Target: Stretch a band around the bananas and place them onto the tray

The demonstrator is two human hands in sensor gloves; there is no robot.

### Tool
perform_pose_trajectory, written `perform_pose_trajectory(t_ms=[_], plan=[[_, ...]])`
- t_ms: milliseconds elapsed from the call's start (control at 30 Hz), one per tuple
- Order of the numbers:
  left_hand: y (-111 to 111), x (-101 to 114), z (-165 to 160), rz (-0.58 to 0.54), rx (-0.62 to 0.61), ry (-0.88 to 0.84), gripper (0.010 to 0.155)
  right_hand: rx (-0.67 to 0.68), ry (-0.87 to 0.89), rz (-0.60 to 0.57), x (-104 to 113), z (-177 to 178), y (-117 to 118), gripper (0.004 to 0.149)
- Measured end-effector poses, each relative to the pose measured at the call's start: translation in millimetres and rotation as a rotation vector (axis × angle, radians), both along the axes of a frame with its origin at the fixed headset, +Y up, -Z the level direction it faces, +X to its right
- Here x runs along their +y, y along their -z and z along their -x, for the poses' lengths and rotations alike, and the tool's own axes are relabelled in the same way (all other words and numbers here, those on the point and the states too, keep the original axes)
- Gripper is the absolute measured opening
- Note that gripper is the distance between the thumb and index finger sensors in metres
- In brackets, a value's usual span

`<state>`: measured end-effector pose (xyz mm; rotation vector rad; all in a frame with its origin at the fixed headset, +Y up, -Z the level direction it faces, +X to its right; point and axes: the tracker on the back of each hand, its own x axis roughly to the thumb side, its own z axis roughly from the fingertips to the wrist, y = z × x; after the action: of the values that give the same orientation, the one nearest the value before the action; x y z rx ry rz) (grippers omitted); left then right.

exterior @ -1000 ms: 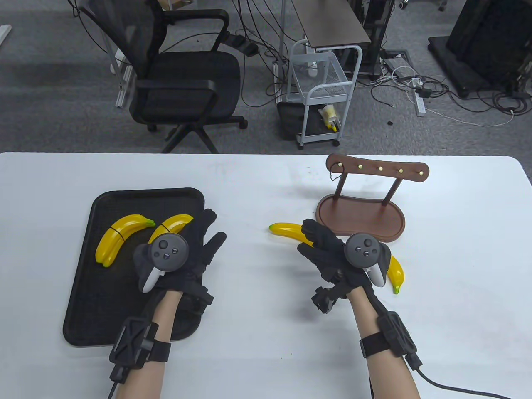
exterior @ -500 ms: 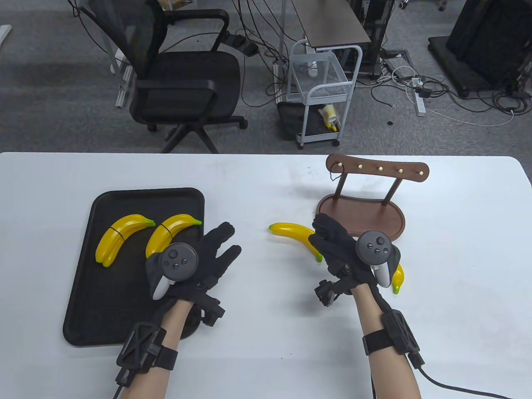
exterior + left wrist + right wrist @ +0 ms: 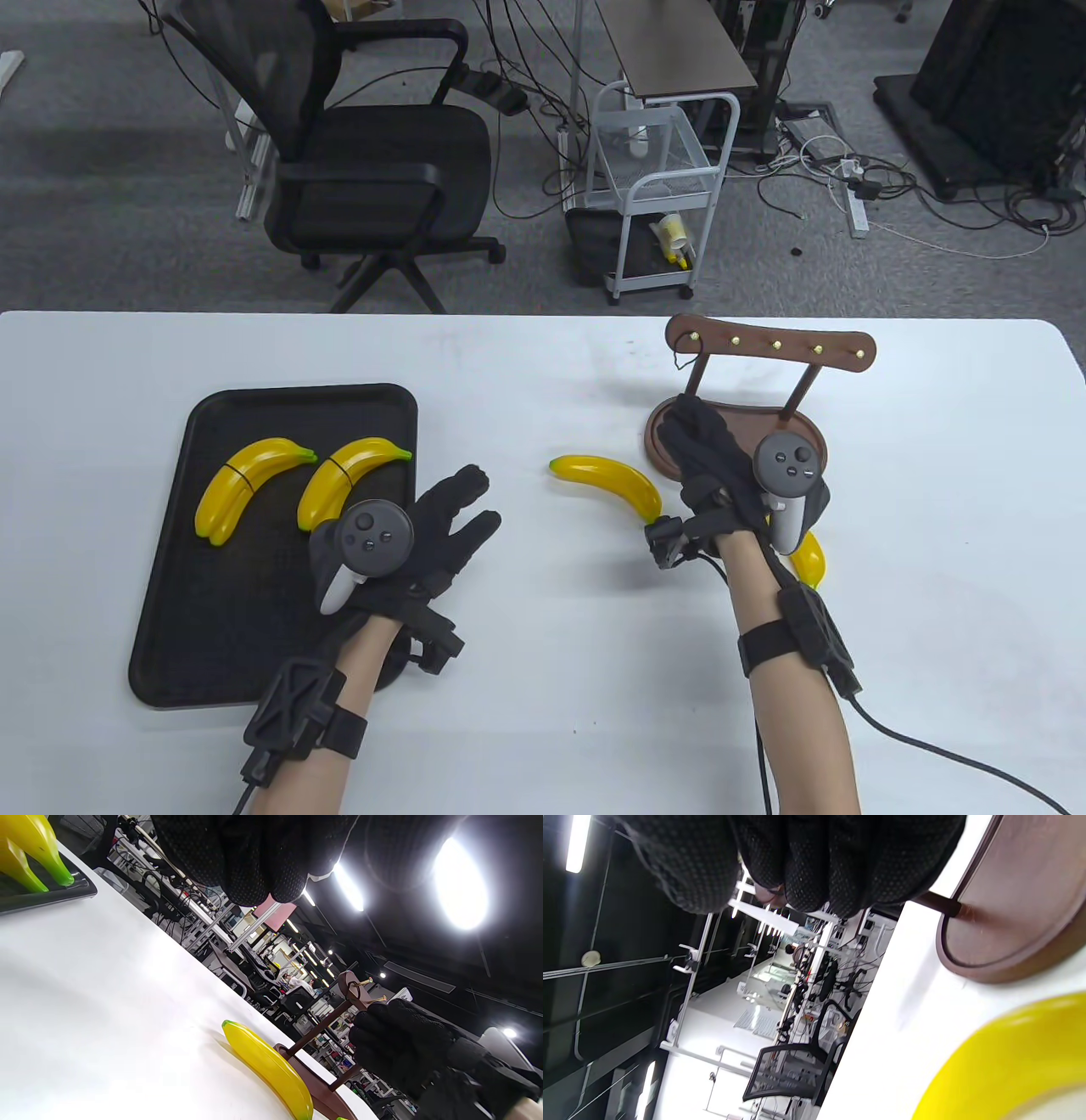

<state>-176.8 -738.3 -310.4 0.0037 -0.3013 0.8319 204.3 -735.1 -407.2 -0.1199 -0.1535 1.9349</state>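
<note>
No words, labels, brand names or numbers can be read in any of the views. The buttons on the hand trackers are too small to show markings.

The desk (image 3: 526, 679) was plain white. The tray (image 3: 212, 628) was black and held two yellow banana bundles (image 3: 246, 486), green at the tips, each crossed by a thin dark band (image 3: 240, 475). A loose banana (image 3: 611, 482) was yellow too. The rack (image 3: 768, 344) was dark brown with brass-coloured pegs. Both hands, left (image 3: 424, 543) and right (image 3: 708, 463), wore black gloves with grey trackers.
</note>
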Motion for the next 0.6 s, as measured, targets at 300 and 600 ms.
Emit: perform_pose_trajectory(t_ms=[300, 600], plan=[[1, -2, -1, 0.011, -0.008, -0.021, 0.062, -0.065, 0.105, 0.077, -6, -3, 31, 0.063], [1, -1, 0, 0.010, -0.002, -0.012, 0.062, -0.188, 0.210, 0.157, -19, 4, 52, 0.064]])
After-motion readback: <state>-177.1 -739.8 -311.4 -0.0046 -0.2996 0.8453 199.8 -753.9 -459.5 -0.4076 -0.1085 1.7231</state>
